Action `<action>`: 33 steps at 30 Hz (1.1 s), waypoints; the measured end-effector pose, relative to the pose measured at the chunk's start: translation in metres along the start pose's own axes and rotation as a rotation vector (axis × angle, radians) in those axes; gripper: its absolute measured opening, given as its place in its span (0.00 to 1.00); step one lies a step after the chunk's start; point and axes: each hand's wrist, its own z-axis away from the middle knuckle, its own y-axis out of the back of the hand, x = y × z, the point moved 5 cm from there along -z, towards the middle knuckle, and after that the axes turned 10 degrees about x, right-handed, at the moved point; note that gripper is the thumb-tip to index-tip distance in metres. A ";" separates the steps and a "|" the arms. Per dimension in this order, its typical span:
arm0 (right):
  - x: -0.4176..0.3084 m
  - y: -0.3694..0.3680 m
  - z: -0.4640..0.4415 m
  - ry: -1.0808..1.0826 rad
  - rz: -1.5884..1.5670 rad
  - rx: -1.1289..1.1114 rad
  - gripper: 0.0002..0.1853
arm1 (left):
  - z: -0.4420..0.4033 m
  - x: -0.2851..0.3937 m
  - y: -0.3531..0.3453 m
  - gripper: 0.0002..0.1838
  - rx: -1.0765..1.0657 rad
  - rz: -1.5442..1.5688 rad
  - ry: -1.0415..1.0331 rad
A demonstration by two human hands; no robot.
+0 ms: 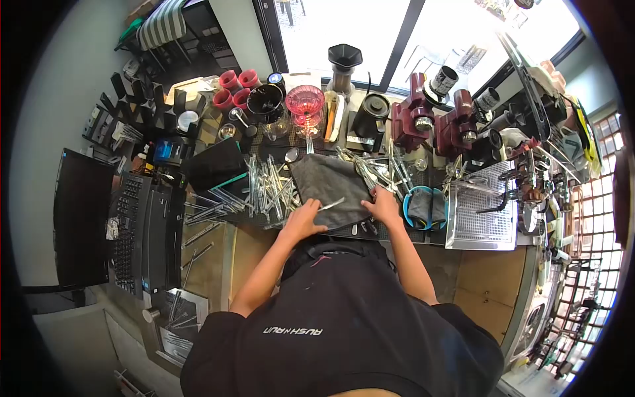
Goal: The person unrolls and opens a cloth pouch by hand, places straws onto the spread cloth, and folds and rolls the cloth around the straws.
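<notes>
A dark grey cloth [329, 178] lies spread over the counter's front part. My left hand [303, 221] rests at its lower left edge, thumb stretched away from the fingers. Just beyond those fingers, a thin shiny piece [332, 204] lies across the cloth; whether it touches them I cannot tell. At the cloth's right edge is my right hand [384, 206], thumb and fingers apart. Close above it lies a heap of metal cutlery [377, 169]. More long shiny pieces [270, 188] are piled left of the cloth. A spoon [292, 155] sits by the cloth's upper left corner.
A blue-rimmed bowl [405, 215] with dark cloth stands right of my right hand, beside a perforated metal tray [481, 212]. Red grinders [411, 119], a pink glass dripper [305, 100] and red cups [229, 81] line the back. A keyboard [127, 228] and monitor [81, 218] are left.
</notes>
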 end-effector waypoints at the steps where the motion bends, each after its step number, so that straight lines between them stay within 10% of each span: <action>1: 0.005 -0.008 0.000 -0.033 -0.024 -0.026 0.28 | 0.007 0.000 -0.005 0.35 -0.016 -0.065 -0.027; 8: 0.005 -0.023 0.005 0.062 -0.021 0.214 0.22 | 0.009 -0.022 -0.016 0.20 0.033 0.019 -0.038; 16: -0.019 -0.002 0.029 0.252 -0.096 0.394 0.15 | 0.018 -0.012 -0.009 0.42 -0.042 -0.046 -0.113; 22: -0.005 -0.022 0.026 0.126 -0.247 0.181 0.22 | 0.019 -0.031 -0.021 0.19 -0.111 0.156 -0.069; 28: 0.004 -0.022 0.031 0.141 -0.196 0.368 0.21 | 0.007 -0.005 0.013 0.13 0.185 0.157 0.000; 33: 0.005 -0.013 -0.018 -0.048 -0.861 0.314 0.08 | -0.038 0.035 0.093 0.06 0.600 0.261 -0.013</action>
